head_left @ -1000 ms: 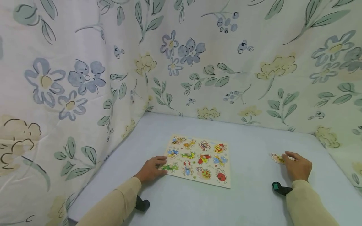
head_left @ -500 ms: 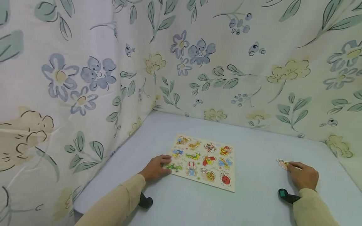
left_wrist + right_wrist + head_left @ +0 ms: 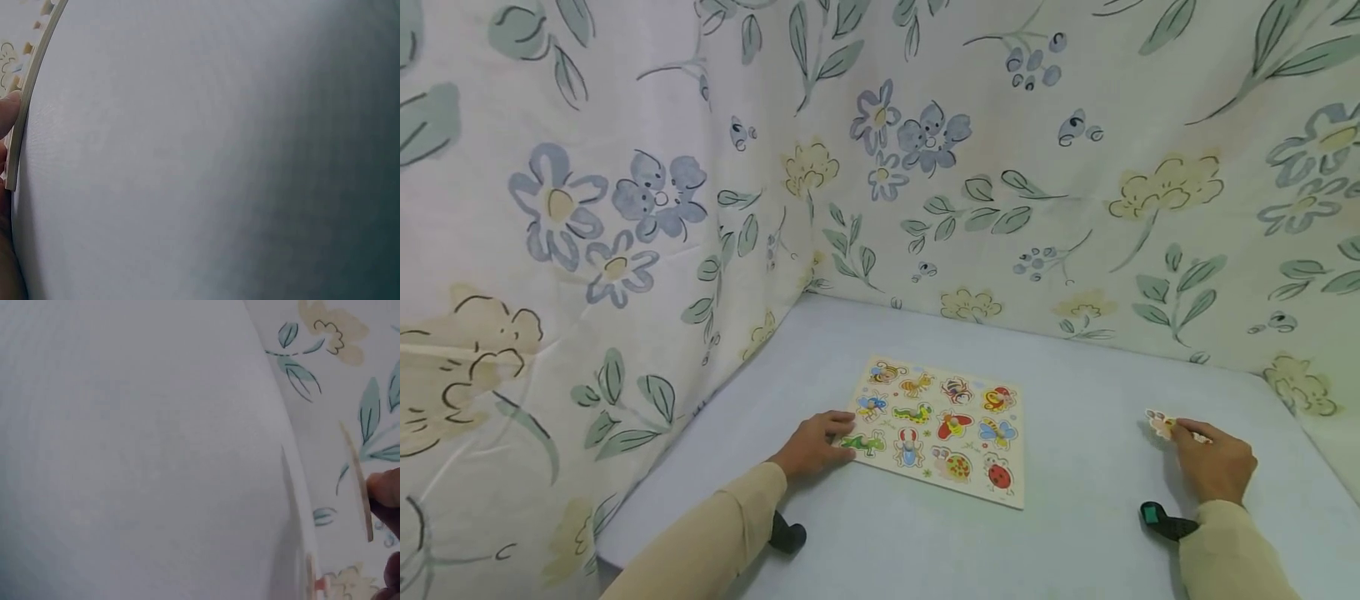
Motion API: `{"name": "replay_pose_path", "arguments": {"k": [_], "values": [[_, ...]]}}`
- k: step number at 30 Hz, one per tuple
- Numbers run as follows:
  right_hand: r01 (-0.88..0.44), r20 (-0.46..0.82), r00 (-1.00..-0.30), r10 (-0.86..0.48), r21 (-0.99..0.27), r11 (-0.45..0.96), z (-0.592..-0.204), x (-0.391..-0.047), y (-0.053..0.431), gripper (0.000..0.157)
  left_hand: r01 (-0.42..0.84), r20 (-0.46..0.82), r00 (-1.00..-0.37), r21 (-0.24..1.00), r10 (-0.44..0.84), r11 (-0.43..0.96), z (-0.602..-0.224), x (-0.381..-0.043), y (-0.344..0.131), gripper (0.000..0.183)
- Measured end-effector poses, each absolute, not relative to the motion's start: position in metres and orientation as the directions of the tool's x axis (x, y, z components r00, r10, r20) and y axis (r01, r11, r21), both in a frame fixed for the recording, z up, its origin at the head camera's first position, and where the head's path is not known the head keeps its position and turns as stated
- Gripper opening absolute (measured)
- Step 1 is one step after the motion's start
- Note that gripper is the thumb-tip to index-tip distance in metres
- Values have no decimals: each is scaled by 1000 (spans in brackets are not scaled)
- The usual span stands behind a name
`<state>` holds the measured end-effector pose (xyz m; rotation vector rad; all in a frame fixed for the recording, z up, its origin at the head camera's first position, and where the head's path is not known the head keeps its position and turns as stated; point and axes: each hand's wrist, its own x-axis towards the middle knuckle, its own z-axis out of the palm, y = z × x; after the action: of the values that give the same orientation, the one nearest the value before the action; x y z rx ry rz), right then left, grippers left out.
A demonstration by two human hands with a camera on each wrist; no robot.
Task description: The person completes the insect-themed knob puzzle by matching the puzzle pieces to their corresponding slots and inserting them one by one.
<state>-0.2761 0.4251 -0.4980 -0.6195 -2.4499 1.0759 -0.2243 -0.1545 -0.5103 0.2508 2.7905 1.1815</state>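
A wooden insect puzzle board (image 3: 928, 446) lies on the table, its several bright insect pieces facing up. My left hand (image 3: 814, 446) holds the board's left edge near the front corner; in the left wrist view the thumb (image 3: 9, 111) is on top of the edge and fingers are at its side. Off to the right, my right hand (image 3: 1216, 467) pinches a small, pale-rimmed wooden puzzle piece (image 3: 1159, 422) above the table. Edge-on in the right wrist view, this piece (image 3: 359, 487) looks thin; the fingers cover part of its picture.
The pale table (image 3: 1075, 533) is backed by a floral curtain (image 3: 985, 167), which also hangs along the left. Low in the right wrist view, another thin wooden edge with a reddish peg (image 3: 322, 584) shows. Black wrist mounts (image 3: 1165, 521) stick out beside both sleeves.
The head view has swung slightly left. My right hand has raised the puzzle piece and drawn it a little to the right. My left hand stays at the board's edge.
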Motion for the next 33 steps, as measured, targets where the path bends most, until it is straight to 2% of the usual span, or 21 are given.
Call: {"name": "replay_pose_path", "arguments": {"k": [6, 11, 17, 25, 29, 33], "values": [[185, 265, -753, 602, -792, 581, -479, -269, 414, 33, 104, -26, -983, 730, 180, 676, -510, -224, -158, 56], [80, 383, -695, 609, -801, 594, -464, -262, 402, 31, 78, -35, -988, 737, 153, 671, -509, -224, -159, 56], [-17, 432, -645, 630, -832, 554, -444, -246, 392, 29, 76, -45, -986, 730, 158, 679, -510, -224, -157, 57], [-160, 581, -546, 604, -780, 605, -413, -223, 373, 21, 76, -51, -984, 745, 171, 662, -509, -226, -155, 57], [-163, 604, -533, 592, -761, 628, -407, -214, 368, 21, 81, -51, -983, 746, 178, 661, -509, -226, -155, 57], [-228, 644, -502, 577, -742, 630, -404, -210, 367, 19, 80, -52, -983, 745, 177, 662, -509, -225, -155, 57]]}}
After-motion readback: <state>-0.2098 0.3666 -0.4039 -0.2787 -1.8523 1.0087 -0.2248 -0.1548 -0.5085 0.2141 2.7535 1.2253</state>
